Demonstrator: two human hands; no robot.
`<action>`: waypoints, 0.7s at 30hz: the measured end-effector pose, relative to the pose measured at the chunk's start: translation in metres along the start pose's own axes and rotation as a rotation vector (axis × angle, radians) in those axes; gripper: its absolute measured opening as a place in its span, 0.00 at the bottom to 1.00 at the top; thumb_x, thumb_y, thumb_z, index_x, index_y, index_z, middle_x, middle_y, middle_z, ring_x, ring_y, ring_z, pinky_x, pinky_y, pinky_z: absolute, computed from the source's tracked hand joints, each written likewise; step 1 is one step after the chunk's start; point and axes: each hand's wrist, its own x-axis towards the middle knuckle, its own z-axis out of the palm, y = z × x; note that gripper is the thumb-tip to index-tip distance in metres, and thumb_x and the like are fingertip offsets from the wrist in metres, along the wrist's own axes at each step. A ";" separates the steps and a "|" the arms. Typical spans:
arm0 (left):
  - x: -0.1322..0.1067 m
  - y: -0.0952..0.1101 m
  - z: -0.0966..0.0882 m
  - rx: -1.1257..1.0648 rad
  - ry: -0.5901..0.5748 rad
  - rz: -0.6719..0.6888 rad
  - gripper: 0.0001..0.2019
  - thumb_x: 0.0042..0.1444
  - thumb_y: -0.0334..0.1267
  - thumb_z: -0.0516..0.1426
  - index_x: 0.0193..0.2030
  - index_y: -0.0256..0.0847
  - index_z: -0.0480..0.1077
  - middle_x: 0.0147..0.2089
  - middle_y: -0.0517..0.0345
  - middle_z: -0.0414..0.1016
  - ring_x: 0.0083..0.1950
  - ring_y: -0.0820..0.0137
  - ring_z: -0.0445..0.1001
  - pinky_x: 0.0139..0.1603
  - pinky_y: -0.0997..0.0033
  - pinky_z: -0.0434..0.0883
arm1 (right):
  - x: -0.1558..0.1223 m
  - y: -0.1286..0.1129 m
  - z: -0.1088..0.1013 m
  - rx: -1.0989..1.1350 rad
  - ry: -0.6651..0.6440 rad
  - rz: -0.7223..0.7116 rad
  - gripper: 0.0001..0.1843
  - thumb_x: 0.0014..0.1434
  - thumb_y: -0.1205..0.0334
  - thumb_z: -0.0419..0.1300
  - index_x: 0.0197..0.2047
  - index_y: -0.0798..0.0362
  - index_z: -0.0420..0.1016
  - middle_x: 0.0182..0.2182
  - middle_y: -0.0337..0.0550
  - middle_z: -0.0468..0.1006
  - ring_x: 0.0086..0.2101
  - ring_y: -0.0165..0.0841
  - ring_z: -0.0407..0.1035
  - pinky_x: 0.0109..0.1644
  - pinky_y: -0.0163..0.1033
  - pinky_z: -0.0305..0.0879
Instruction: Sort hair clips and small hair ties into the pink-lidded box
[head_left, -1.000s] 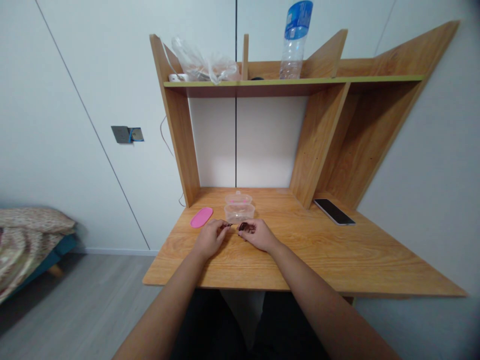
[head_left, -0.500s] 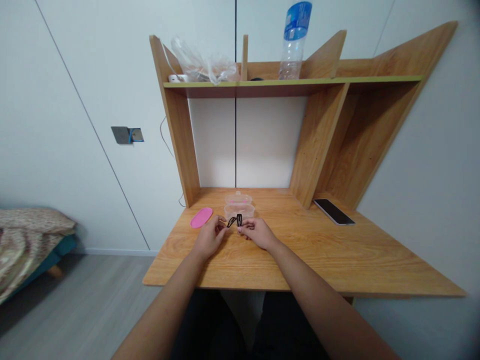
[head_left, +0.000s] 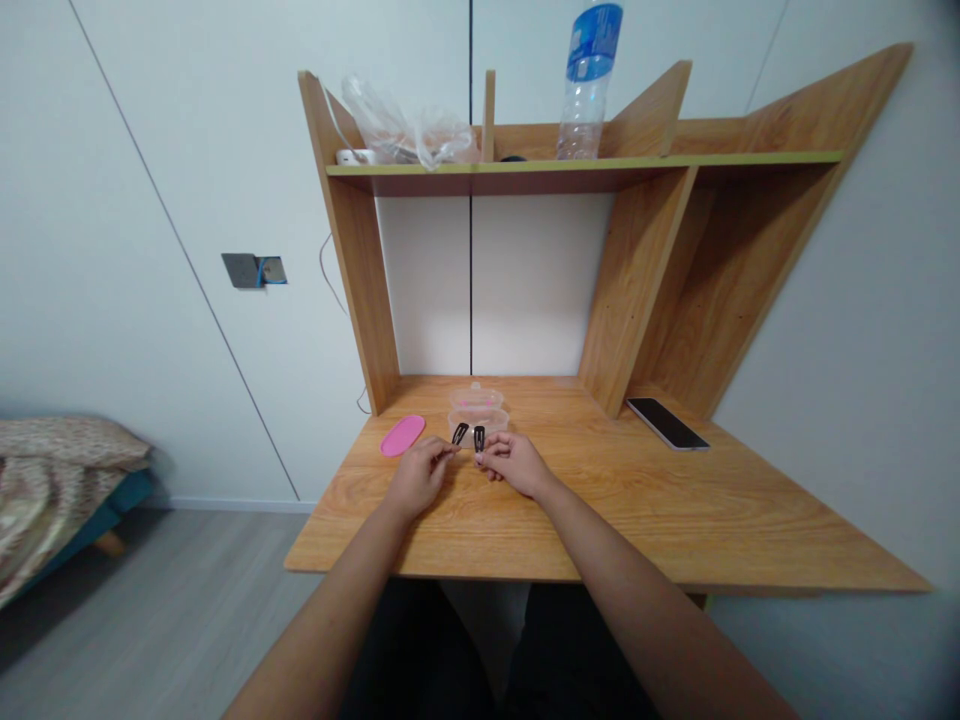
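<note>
Between the fingertips of my left hand (head_left: 420, 472) is a dark snap hair clip (head_left: 460, 433), tilted to the right at its top. My right hand (head_left: 516, 464) pinches a second dark hair clip (head_left: 479, 438), which stands almost upright. The two clips are close together but apart. Right behind them sits a small clear plastic box (head_left: 491, 425) with its lid (head_left: 477, 399) open toward the back; small pink bits show at the lid. My hands and the clips hide part of the box's front. To the left of my left hand lies a pink oval tray (head_left: 403, 436).
A phone (head_left: 667, 424) lies at the right of the wooden desk (head_left: 600, 530), by the shelf upright. On the shelf (head_left: 525, 168) above stand a plastic bottle (head_left: 589, 90) and a clear plastic bag (head_left: 420, 130). A wall bounds the desk on the right.
The clip in my left hand has turned from lying slanted and bent open to pointing more upward, with its face toward me. My right hand has barely moved.
</note>
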 end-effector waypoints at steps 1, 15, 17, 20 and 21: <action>0.000 0.001 0.000 0.002 -0.003 0.004 0.10 0.64 0.31 0.55 0.45 0.40 0.78 0.42 0.51 0.80 0.42 0.65 0.76 0.44 0.66 0.72 | 0.000 0.000 0.000 0.003 0.002 0.005 0.15 0.67 0.57 0.60 0.53 0.56 0.71 0.45 0.45 0.76 0.39 0.34 0.74 0.42 0.43 0.75; 0.000 0.005 -0.002 0.016 -0.039 -0.009 0.06 0.59 0.32 0.63 0.40 0.43 0.81 0.36 0.54 0.83 0.39 0.66 0.77 0.42 0.68 0.72 | 0.001 0.000 0.000 0.014 0.006 0.022 0.16 0.67 0.57 0.60 0.54 0.56 0.71 0.47 0.46 0.76 0.41 0.35 0.74 0.43 0.44 0.75; -0.001 0.004 -0.001 0.019 -0.037 -0.027 0.06 0.58 0.29 0.62 0.38 0.43 0.80 0.36 0.55 0.82 0.38 0.67 0.76 0.40 0.69 0.71 | 0.001 -0.001 0.000 0.014 0.007 0.018 0.16 0.67 0.57 0.60 0.54 0.56 0.71 0.47 0.46 0.76 0.41 0.35 0.74 0.43 0.44 0.75; -0.002 0.001 0.001 0.020 -0.023 -0.061 0.04 0.58 0.30 0.60 0.36 0.41 0.78 0.33 0.57 0.80 0.33 0.70 0.74 0.35 0.72 0.69 | 0.000 -0.001 0.000 0.012 0.007 0.012 0.15 0.67 0.57 0.60 0.54 0.56 0.71 0.46 0.46 0.76 0.40 0.34 0.74 0.43 0.43 0.75; -0.002 0.000 0.002 0.018 -0.016 -0.071 0.03 0.59 0.31 0.60 0.36 0.40 0.76 0.32 0.57 0.79 0.31 0.71 0.73 0.33 0.73 0.69 | 0.000 -0.001 0.000 0.012 0.006 0.010 0.15 0.67 0.57 0.60 0.53 0.56 0.71 0.46 0.45 0.76 0.39 0.34 0.74 0.42 0.43 0.76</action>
